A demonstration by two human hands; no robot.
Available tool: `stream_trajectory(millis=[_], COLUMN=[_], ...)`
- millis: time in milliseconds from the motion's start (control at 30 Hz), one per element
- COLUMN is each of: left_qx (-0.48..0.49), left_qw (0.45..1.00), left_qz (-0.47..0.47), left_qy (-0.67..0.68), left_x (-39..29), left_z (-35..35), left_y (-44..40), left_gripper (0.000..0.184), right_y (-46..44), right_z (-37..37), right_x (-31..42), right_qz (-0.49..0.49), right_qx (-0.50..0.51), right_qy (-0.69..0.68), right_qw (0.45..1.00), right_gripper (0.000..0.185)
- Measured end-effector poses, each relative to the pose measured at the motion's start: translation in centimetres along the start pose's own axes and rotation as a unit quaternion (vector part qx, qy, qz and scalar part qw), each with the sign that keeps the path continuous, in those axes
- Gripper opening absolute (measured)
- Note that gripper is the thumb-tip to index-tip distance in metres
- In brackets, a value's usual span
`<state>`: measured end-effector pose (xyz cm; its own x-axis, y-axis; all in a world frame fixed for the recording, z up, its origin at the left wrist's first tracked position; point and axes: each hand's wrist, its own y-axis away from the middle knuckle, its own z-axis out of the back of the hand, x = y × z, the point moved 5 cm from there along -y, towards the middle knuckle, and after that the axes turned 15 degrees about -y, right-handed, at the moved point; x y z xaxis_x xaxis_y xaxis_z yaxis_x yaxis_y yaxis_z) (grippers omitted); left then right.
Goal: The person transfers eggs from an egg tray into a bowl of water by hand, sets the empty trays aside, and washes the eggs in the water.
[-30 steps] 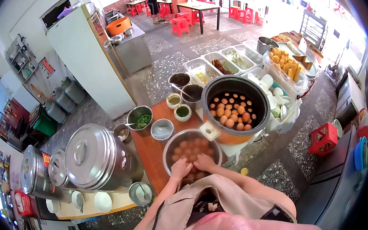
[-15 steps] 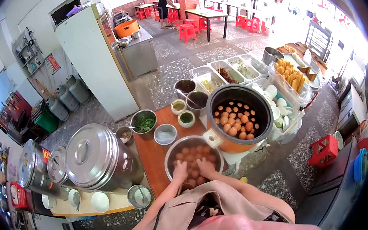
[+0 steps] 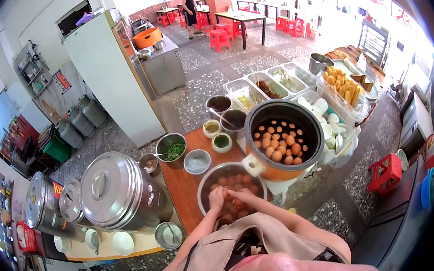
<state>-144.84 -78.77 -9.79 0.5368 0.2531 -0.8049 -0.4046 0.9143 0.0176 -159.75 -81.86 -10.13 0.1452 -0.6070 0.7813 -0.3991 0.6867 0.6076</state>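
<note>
— Eggs (image 3: 226, 180), sitting in what looks like water (image 3: 241, 212), inside the steel bowl (image 3: 204, 194) at the counter's (image 3: 183, 189) near edge, toward the right corner. What worries you?

— Mostly the grip, tbh. From my remote seat I've got the left hand (image 3: 216, 197) and right hand (image 3: 242, 196) meeting over the bowl, fingers curled in toward each other. Can't tell if there's an egg between them, the hands hide it.

— So what goes wrong?

— If one's in there, wet shell plus a hard squeeze and it could crack or squirt loose. They're packed close, so a drop might chip a few more. I'd want a soft hold, low down.

— And the bowl itself?

— Other gripe. The apron (image 3: 208, 251) looks right up by that near edge, so a lean could shove the bowl and slop water out.

— Anything farther out?

— The pot (image 3: 276, 171), just off the bowl's far right side. Its handle (image 3: 252, 165) sits by the rim, can't tell if they touch. Lift carelessly and the right forearm (image 3: 274, 213) could clip it. The small bowl (image 3: 198, 171), toward the counter's left edge, might catch splashes.
</note>
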Motion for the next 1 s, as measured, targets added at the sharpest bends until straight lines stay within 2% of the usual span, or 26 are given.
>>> stream_trajectory(millis=[33, 67, 100, 133, 200, 233, 267, 300, 333, 400, 433, 467, 500, 533, 567, 667, 867, 967, 1000], left_qx=[0.001, 0.029, 0.055, 0.056, 0.133, 0.133, 0.155, 0.173, 0.173, 0.208, 0.207, 0.183, 0.148, 0.099, 0.102, 0.142, 0.18, 0.172, 0.174], left_qw=[1.0, 0.998, 0.992, 0.992, 0.966, 0.966, 0.936, 0.895, 0.896, 0.905, 0.906, 0.974, 0.972, 0.961, 0.961, 0.938, 0.92, 0.914, 0.914], left_qz=[0.001, -0.014, -0.029, -0.028, 0.039, 0.04, 0.069, 0.096, 0.096, 0.155, 0.154, -0.005, -0.164, -0.229, -0.229, -0.268, -0.248, -0.265, -0.265], left_qy=[-0.001, 0.056, 0.112, 0.112, 0.217, 0.217, 0.309, 0.399, 0.397, 0.338, 0.337, 0.133, -0.08, -0.119, -0.119, -0.166, -0.244, -0.253, -0.253], left_x=[0.1, -0.2, -0.9, -1.4, -2.4, -3.3, -4.0, -4.4, -3.8, -1.4, -1.2, -1.9, -2.6, -1.7, -1.5, -1.2, -0.1, -0.1, -0.3], left_z=[-0.2, -0.6, -0.6, -0.4, -0.4, -0.1, 0.0, -0.1, -0.1, -1.1, -0.9, -0.1, 0.2, -0.5, -0.7, -1.7, -2.6, -2.7, -2.4], left_y=[-0.1, -0.1, -0.1, 0.1, 1.1, 1.4, 1.9, 2.2, 2.2, 2.5, 2.8, 3.0, 3.9, 4.2, 4.6, 5.4, 5.5, 5.6, 5.7], left_gripper=[0.034, 0.036, 0.037, 0.037, 0.036, 0.036, 0.036, 0.037, 0.037, 0.033, 0.033, 0.032, 0.033, 0.037, 0.037, 0.039, 0.042, 0.043, 0.043], right_y=[1.9, 1.9, 1.9, 1.8, 1.5, 1.8, 2.2, 4.2, 6.7, 9.5, 11.4, 11.1, 13.3, 13.8, 14.0, 12.4, 8.8, 6.6, 6.0], right_z=[-0.6, -0.5, -1.0, -1.4, -0.9, -1.0, -0.9, -0.6, -0.5, 1.0, 2.2, 4.3, 5.6, 7.6, 9.6, 14.4, 17.1, 18.2, 18.4], right_x=[0.7, 0.5, 0.2, 0.1, -0.1, 0.4, 0.5, 2.8, 5.8, 9.9, 12.6, 13.9, 17.0, 18.6, 19.8, 21.3, 20.0, 19.6, 19.6], right_qz=[-0.068, -0.069, -0.067, -0.064, -0.051, -0.038, -0.04, 0.03, 0.101, 0.196, 0.247, 0.385, 0.457, 0.463, 0.467, 0.348, 0.218, 0.218, 0.198], right_qx=[0.002, 0.002, 0.048, 0.094, 0.104, 0.115, 0.116, 0.08, 0.044, 0.031, -0.015, -0.069, -0.154, -0.235, -0.307, -0.365, -0.307, -0.296, -0.28], right_qy=[-0.052, -0.053, -0.134, -0.214, -0.204, -0.194, -0.195, -0.13, -0.064, -0.068, -0.027, 0.006, 0.059, 0.146, 0.224, 0.365, 0.477, 0.519, 0.503], right_qw=[0.996, 0.996, 0.988, 0.97, 0.972, 0.973, 0.973, 0.988, 0.992, 0.978, 0.969, 0.92, 0.874, 0.842, 0.798, 0.782, 0.795, 0.772, 0.793], right_gripper=[0.04, 0.04, 0.041, 0.042, 0.04, 0.038, 0.038, 0.036, 0.033, 0.029, 0.026, 0.024, 0.025, 0.026, 0.027, 0.031, 0.033, 0.038, 0.043])
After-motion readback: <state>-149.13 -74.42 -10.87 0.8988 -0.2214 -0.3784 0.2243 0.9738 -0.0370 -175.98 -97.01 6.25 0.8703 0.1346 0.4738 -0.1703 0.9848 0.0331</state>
